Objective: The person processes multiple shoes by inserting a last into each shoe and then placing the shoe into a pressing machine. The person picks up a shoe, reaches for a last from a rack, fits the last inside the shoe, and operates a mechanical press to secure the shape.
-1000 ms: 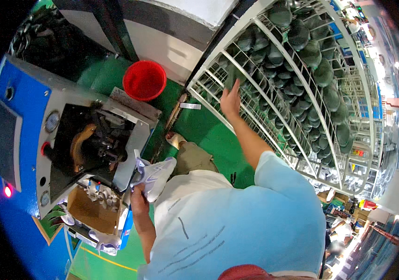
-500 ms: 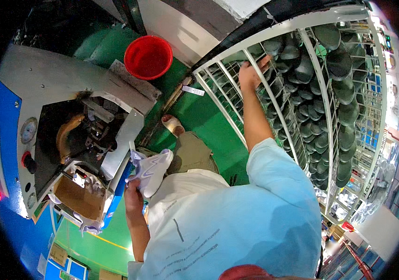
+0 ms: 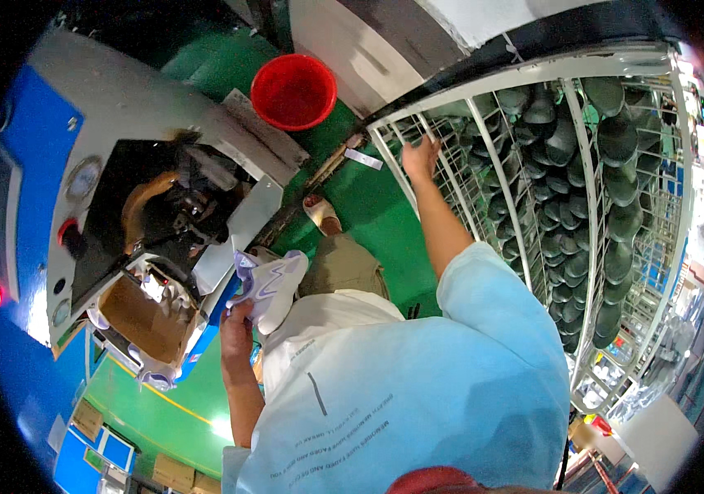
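My left hand (image 3: 237, 323) is closed on a white shoe upper (image 3: 273, 284) with purple trim, held beside my waist. On the other side, my right arm stretches out to a white metal rack (image 3: 477, 132). At the rack's near-left bars, my right hand (image 3: 422, 158) has its fingers apart, and I see nothing in it. Whether it touches a bar is hard to tell. Several rows of dark, rounded, shoe-shaped pieces (image 3: 562, 177) fill the rack beyond that hand.
To the left stands a grey and blue machine (image 3: 113, 107) with a dark cavity. A cardboard box (image 3: 142, 317) sits at its front, with another purple-and-white upper (image 3: 156, 372) at the edge. A red basin (image 3: 293, 92) is on the green floor (image 3: 368, 210).
My right hand has drawn back from among the dark pieces to the rack's left bars. The view has shifted slightly. My left hand keeps the shoe upper at my waist.
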A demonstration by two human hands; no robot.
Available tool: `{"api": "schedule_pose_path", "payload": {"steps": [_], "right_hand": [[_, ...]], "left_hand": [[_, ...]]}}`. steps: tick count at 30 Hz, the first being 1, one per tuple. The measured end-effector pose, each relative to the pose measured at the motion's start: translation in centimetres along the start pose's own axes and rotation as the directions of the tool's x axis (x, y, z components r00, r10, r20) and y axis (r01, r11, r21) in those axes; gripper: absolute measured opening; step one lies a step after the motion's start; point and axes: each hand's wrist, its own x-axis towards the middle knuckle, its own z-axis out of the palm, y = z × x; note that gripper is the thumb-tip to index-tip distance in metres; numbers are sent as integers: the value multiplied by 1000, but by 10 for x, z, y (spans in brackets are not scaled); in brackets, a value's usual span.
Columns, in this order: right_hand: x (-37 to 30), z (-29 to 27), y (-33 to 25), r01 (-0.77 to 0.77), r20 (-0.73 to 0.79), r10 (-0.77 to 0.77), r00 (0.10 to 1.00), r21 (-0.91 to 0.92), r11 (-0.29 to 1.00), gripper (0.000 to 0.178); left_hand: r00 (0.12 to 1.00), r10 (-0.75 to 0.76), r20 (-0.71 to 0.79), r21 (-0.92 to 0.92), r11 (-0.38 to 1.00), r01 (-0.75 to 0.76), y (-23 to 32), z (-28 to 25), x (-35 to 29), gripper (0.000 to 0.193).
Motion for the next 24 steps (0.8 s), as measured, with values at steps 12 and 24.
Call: {"api": "schedule_pose_path", "payload": {"steps": [12,24], "right_hand": [[-222,14,-116,481,818,-405,409,183,857,53],[-388,-40,-239,801,883,-434,179,125,585,61]], "left_hand": [[861,341,-377,-470,730,-496,-75,-319,-163,76],[740,171,-651,531,799,283,-117,-453,-39,33]]}}
